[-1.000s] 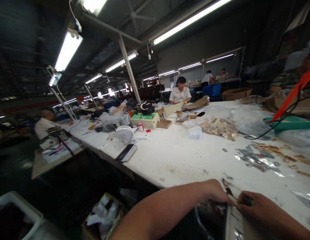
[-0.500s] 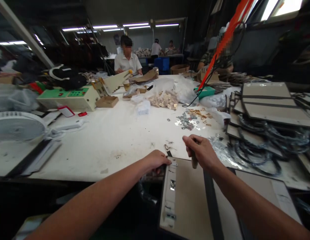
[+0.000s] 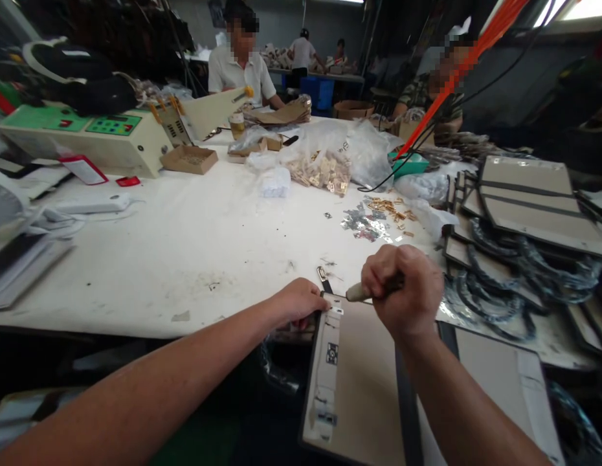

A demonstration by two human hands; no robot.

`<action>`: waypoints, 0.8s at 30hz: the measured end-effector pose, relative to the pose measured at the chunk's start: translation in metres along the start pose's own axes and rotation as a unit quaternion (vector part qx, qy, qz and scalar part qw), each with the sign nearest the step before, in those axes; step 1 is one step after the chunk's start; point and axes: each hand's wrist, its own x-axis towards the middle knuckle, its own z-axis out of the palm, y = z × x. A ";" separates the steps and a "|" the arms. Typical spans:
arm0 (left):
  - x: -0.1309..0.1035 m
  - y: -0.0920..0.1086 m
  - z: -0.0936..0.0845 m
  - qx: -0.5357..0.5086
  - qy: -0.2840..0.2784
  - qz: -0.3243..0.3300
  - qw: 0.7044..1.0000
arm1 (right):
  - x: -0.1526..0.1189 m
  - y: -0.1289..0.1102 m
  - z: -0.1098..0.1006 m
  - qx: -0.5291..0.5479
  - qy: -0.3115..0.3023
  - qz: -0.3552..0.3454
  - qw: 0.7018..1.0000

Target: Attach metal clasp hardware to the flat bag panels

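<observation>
My left hand (image 3: 301,301) pinches the top left corner of a beige panel (image 3: 366,375) with dark edging, which lies partly over the table's front edge. A white strip along the panel's left side carries small metal plates (image 3: 332,353). My right hand (image 3: 402,288) is closed around an awl-like tool (image 3: 358,292) with a pale, tapered handle. Its narrow end points left at the panel's top edge, close to my left fingertips; a thin shaft seems to show there. A dark strap with a metal buckle end (image 3: 322,274) sticks out beyond that edge.
Loose silver plates (image 3: 366,223) and gold pieces (image 3: 391,208) lie ahead on the white table (image 3: 223,252). Stacked panels with wrapped handles (image 3: 524,200) stand at right. A green-topped machine (image 3: 87,136) is at left. A person in a white shirt (image 3: 243,71) sits opposite.
My right hand has turned, so the tool's narrow end swings from pointing down to pointing left at the panel's edge. My left hand keeps its pinch. The view has shifted slightly.
</observation>
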 end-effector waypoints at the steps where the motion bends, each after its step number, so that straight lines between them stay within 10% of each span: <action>1: 0.000 0.000 0.000 -0.001 0.000 0.003 1.000 | -0.001 0.001 0.000 -0.014 -0.009 0.004 1.000; 6: -0.004 0.001 -0.001 -0.008 -0.007 0.016 1.000 | -0.004 0.014 0.002 -0.102 -0.048 0.095 0.989; 24: -0.007 -0.005 -0.004 -0.007 -0.023 0.042 0.999 | -0.002 0.003 0.015 -0.086 -0.117 0.064 0.987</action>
